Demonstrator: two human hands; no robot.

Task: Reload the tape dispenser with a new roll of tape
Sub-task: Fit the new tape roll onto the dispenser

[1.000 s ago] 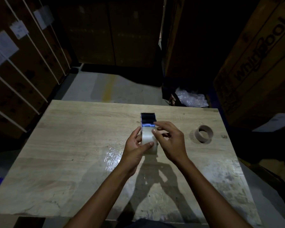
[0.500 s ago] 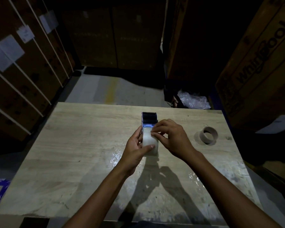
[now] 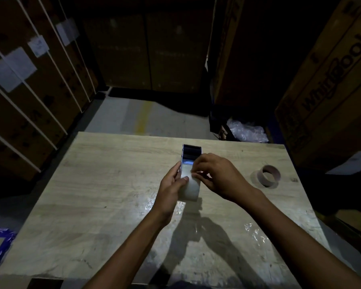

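Wooden table: one dispenser, one tape roll, one empty core.

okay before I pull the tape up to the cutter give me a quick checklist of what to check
1. New tape roll seated in the dispenser: ok.
2. Left hand steadying roll and dispenser: ok.
3. Right hand fingertips on the tape end: cannot tell if it is lifted.
4. Toothed cutter clear: ok.
5. Old cardboard core out of the way: ok, apart on the table.
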